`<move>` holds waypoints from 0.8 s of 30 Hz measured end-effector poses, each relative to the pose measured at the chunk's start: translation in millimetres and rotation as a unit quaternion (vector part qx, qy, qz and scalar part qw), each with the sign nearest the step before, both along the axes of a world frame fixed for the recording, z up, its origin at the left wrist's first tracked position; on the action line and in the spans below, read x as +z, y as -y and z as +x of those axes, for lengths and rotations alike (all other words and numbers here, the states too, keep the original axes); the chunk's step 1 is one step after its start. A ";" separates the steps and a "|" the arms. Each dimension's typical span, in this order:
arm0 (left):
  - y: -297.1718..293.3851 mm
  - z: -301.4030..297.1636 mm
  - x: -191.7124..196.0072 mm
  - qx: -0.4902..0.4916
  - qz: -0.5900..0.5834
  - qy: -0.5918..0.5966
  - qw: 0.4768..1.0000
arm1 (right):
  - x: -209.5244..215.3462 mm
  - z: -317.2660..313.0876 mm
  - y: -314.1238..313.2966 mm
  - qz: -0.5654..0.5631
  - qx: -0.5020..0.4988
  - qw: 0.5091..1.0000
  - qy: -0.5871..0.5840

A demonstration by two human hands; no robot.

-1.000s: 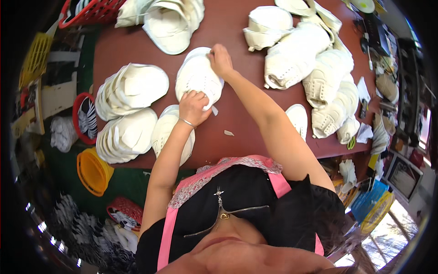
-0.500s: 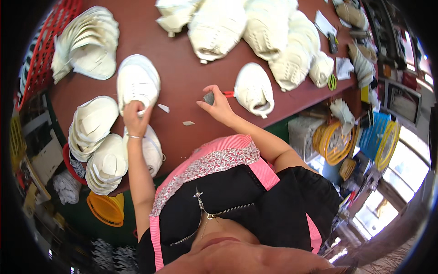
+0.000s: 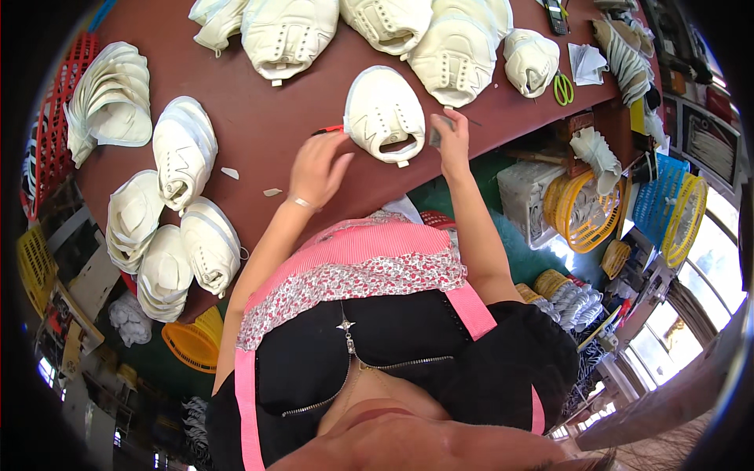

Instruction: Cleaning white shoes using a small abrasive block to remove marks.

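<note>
A white shoe upper [image 3: 382, 110] lies on the table in front of me, its collar opening toward me. At its left edge, my left hand [image 3: 318, 169] is open, fingers stretched out and fingertips close to the upper. Just beyond those fingertips, a red and black tool handle [image 3: 328, 129] shows, partly hidden by the upper. On the other side, my right hand [image 3: 453, 145] pinches a small grey lump [image 3: 435, 135] beside the upper. At the left, another white shoe upper [image 3: 184, 149] rests near two small white scraps [image 3: 229, 173].
More white uppers [image 3: 289, 35] line the far side. Nested stacks of white pieces [image 3: 110, 102] stand at the left, by a red basket [image 3: 59, 118]. Green-handled scissors [image 3: 563, 89] lie at the right of the brown table [image 3: 259, 118]. Yellow baskets [image 3: 585, 212] stand beyond its right edge.
My left hand has let go of the upper at the left and moved right to the one in front. My right hand has moved to that upper's right side, still with the grey lump.
</note>
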State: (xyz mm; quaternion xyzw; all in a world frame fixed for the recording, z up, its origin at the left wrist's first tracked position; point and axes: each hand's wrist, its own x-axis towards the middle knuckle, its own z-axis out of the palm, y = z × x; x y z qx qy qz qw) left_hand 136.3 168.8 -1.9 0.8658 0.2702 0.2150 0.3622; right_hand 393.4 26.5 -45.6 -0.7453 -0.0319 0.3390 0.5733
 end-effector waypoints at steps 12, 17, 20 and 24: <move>68.6 25.9 -30.9 0.026 -0.048 -0.271 0.961 | -28.9 -13.7 6.9 -0.015 0.270 0.945 -0.183; 78.3 25.1 -38.2 0.055 -0.044 -0.259 0.963 | -31.3 3.2 -16.0 -0.014 0.282 0.945 -0.166; 81.0 35.6 -33.5 0.096 -0.018 -0.243 0.965 | -32.9 15.5 -44.4 -0.001 0.309 0.945 -0.104; 80.5 41.7 -35.7 0.159 -0.089 -0.226 0.957 | -37.5 18.6 -56.1 -0.026 0.337 0.940 -0.051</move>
